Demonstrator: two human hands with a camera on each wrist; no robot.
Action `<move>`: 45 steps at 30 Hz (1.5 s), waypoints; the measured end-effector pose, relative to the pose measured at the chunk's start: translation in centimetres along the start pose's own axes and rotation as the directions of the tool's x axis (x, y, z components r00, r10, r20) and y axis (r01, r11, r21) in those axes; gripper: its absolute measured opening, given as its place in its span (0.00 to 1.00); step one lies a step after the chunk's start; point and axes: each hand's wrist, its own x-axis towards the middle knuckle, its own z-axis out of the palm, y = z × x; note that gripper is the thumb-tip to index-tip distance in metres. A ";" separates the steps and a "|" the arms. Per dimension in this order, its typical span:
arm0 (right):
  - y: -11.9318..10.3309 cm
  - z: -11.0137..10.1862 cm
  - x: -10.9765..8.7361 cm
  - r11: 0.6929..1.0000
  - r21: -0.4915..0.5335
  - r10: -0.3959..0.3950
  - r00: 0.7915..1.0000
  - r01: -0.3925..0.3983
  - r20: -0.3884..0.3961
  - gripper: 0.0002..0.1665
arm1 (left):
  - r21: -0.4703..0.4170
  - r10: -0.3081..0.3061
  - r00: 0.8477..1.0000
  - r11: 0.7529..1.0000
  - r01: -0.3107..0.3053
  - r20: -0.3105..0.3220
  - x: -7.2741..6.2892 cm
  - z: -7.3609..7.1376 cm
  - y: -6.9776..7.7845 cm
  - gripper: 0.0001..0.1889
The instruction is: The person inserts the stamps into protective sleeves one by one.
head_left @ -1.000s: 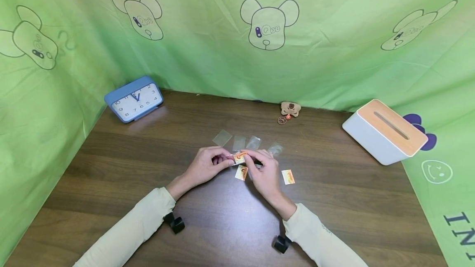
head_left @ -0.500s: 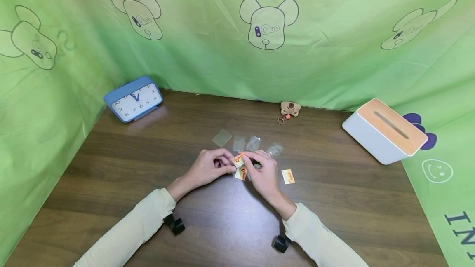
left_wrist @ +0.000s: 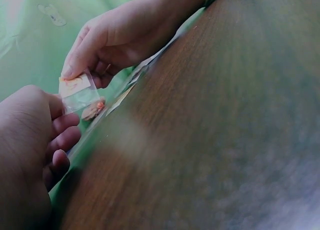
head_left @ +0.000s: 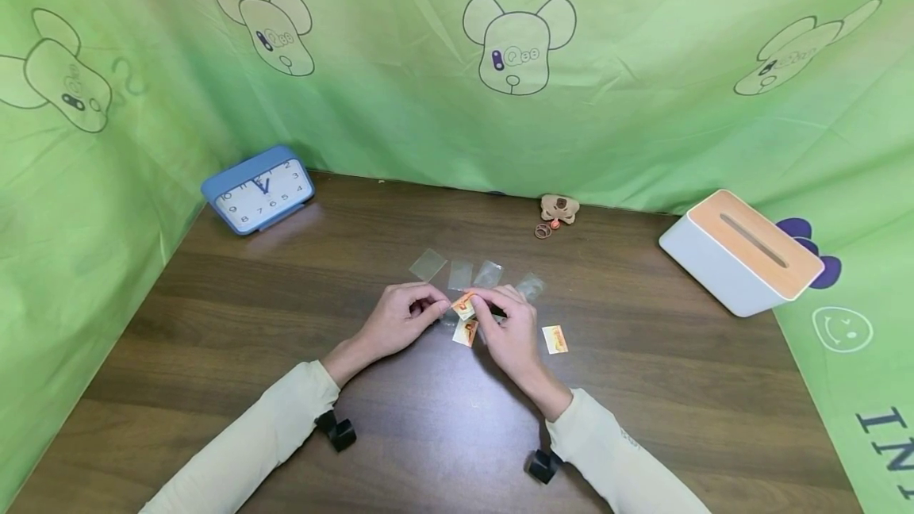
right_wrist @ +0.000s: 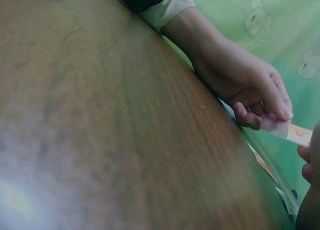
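Between my hands is a small orange-and-white printed card (head_left: 463, 306), pinched by my right hand (head_left: 512, 331) with thumb and forefinger. My left hand (head_left: 397, 319) pinches the edge of a small clear plastic bag (left_wrist: 81, 100). In the left wrist view the card (left_wrist: 76, 84) lies at the bag's far end, partly inside or behind the film; I cannot tell which. The right wrist view shows the film (right_wrist: 274, 128) stretched from the left fingertips to the card. Just below, a second printed card (head_left: 466, 332) lies on the table, partly covered.
Several clear bags lie behind the hands, among them a flat one (head_left: 428, 265) and a wrinkled one (head_left: 531, 286). Another card (head_left: 554, 339) is right of the right hand. Farther back are a blue clock (head_left: 260, 190), a brown bear keychain (head_left: 559, 209) and a tissue box (head_left: 740, 254).
The card between the hands first tilted and dipped to the lower left, then shifted slightly up and right. My left fingertips have moved a little up and away from it.
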 end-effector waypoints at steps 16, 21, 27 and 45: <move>-1.2 -0.3 0.1 0.997 0.019 0.078 0.997 -0.078 0.014 0.15 | -0.027 -0.080 0.994 0.996 0.082 0.075 0.1 -0.1 0.5 0.05; -1.4 -0.4 0.1 0.987 0.092 0.133 0.991 -0.132 -0.005 0.17 | -0.015 -0.088 0.995 0.996 0.089 0.044 0.1 -0.1 0.5 0.04; -1.3 -0.4 0.0 0.988 0.099 0.119 0.992 -0.116 -0.028 0.13 | -0.001 -0.091 0.996 0.996 0.091 0.015 0.1 -0.1 0.5 0.04; -1.3 -0.4 0.1 0.996 0.036 0.083 0.996 -0.082 -0.017 0.09 | -0.066 -0.115 0.992 0.991 0.118 0.042 0.0 -0.1 0.5 0.05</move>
